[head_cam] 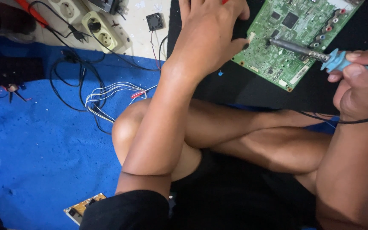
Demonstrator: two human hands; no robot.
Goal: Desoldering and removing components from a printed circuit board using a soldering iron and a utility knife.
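A rough blue mat (35, 145) covers the floor at the left, and beside it a smooth black mat (252, 87) bears a flat green circuit board (297, 36), rectangular and studded with small parts. The left hand (207, 34) lies palm-down with fingers spread, pressing the board's left edge. The right hand (358, 87) grips the light-blue plastic handle of a soldering iron (320, 53), whose long axis runs right to left, slightly upward, its slim metal tip touching the board just beside the left thumb.

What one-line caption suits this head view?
Right hand touches soldering iron tip to green circuit board; left hand steadies it.
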